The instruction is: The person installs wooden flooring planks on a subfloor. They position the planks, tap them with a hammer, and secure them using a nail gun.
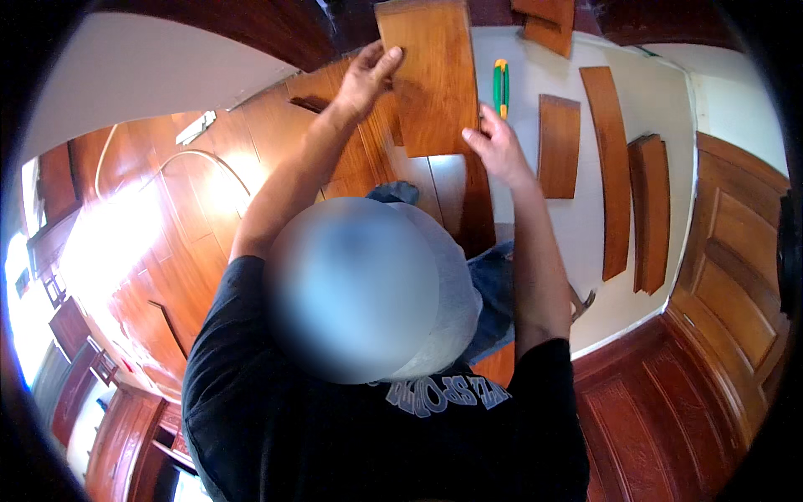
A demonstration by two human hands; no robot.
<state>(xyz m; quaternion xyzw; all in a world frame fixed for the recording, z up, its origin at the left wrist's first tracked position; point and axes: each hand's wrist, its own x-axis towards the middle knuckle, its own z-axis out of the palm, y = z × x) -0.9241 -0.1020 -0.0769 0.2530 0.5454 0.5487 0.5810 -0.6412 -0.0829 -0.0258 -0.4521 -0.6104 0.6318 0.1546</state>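
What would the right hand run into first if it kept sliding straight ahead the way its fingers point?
Probably the green and yellow utility knife lying on the pale underlayment just beyond the right hand, beside the wooden plank it grips. Depth is hard to judge here.

Head blurred, hides knees and floor beneath. Plank top end cut by picture's upper edge. Left hand palm hidden against plank. Offcuts at top edge cropped.

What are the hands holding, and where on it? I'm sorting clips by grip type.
Both hands hold one wooden floor plank: the left hand on its left long edge, the right hand at its near right corner.
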